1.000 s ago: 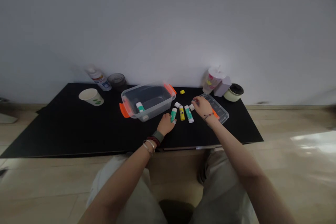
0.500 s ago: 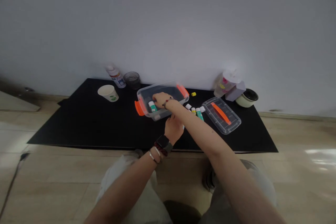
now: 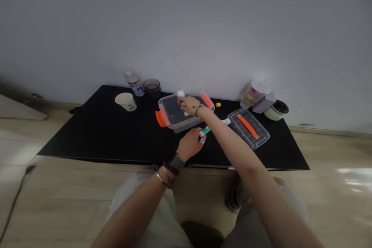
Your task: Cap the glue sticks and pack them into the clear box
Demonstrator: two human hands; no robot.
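My right hand [image 3: 190, 105] reaches over the clear plastic box [image 3: 174, 118] and pinches a glue stick [image 3: 181, 99] upright, its white cap uppermost and a green band showing. My left hand [image 3: 190, 144] lies on the black surface in front of the box. Its fingers are shut on a green glue stick [image 3: 205, 130], which runs towards the box. A white cap [image 3: 226, 121] lies by the clear lid [image 3: 248, 128], and a small yellow cap [image 3: 218, 104] lies behind the box. My right forearm hides the spot where other sticks lay.
A paper cup [image 3: 125, 102], a spray bottle [image 3: 133, 84] and a dark glass [image 3: 151, 88] stand at the back left. A lidded plastic cup [image 3: 255, 93], a lilac box [image 3: 264, 102] and a black-lidded pot [image 3: 276, 110] stand at the back right. The black mat [image 3: 101, 135] ends at a front edge.
My right hand has raised the glue stick from the box floor. My left hand now grips a green stick nearer the box's front corner. The view has shifted slightly.
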